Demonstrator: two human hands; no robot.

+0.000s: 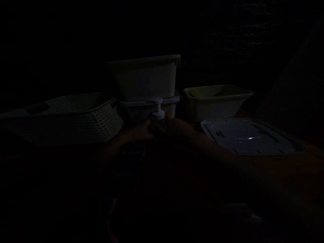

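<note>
A pump bottle [158, 115] with a white pump head stands upright in front of me, its lower body dark and mostly covered. My left hand [144, 129] is closed around it from the left. From the other side my right hand [175, 127] grips the same bottle, with fingers across its front. The scene is very dark, so single fingers barely show. Just behind the bottle are a lidded white tub [138, 110] and another white tub [149, 79] stacked on it.
On the left sits a white perforated basket [103, 123]. To the right stands an open white tub [215, 109] with something yellowish inside. A pale plastic lid [243, 135] lies flat on the table [307, 158] in front of it. The foreground is nearly black.
</note>
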